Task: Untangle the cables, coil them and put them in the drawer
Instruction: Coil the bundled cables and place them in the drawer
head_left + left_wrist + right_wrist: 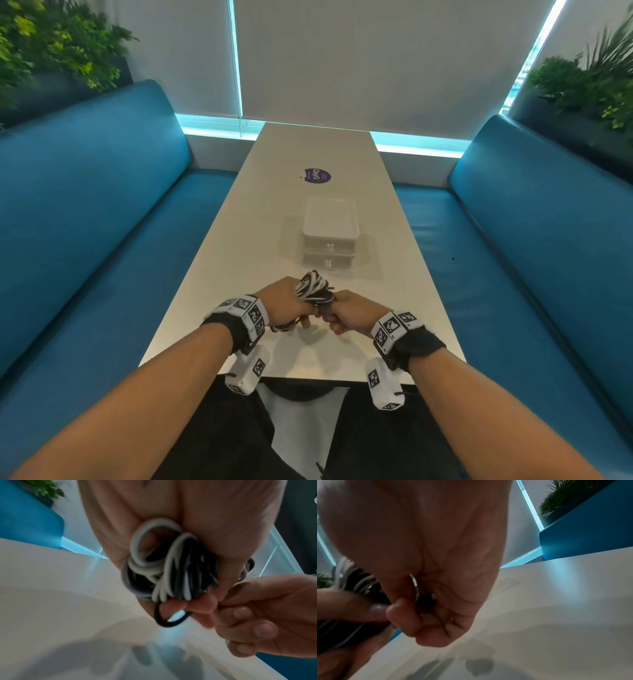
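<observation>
Black and white cables (313, 289) sat bunched in a tangle just above the near end of the counter (260, 212), gripped by both hands. The left hand (282, 301) had its fingers curled round the bundle, loops of pale and dark cord spilling from its palm (164, 566). The right hand (349, 313) was clenched, its grip pinching a dark cable end (426, 599) right against the left hand's fingers.

Further along the counter, well apart from the hands, stood a small white drawer unit (329, 240) with two closed drawers stacked one on the other. Beyond it lay a round purple sticker (317, 176). Blue benches (85, 192) flanked the counter on both sides, with green plants (51, 44) behind their backrests. Nothing lay between the hands and the drawers.
</observation>
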